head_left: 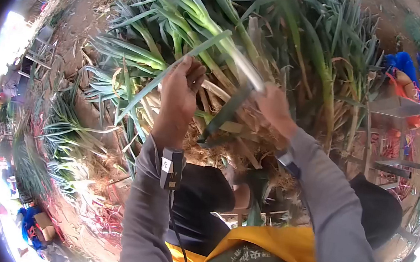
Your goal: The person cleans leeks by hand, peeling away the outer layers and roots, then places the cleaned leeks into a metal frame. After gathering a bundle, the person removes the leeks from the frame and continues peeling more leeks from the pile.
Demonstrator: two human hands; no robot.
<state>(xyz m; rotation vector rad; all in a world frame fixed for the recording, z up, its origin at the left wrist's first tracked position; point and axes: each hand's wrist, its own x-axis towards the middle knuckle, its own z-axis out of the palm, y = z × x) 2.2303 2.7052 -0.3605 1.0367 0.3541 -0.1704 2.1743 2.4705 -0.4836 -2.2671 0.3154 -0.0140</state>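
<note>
My right hand is closed around the white lower end of a leek, whose green top slants up and left over the pile. A long green leek leaf runs past the curled fingers of my left hand, which looks pinched on it. Another dark leaf, blurred, hangs between the two hands. Beneath and beyond them lies a large heap of leeks, with dry roots and peelings toward my knees.
More leeks lie on the ground at the left, near red strings. To the right stands a metal stool, with blue and orange items behind it. A yellow apron covers my lap.
</note>
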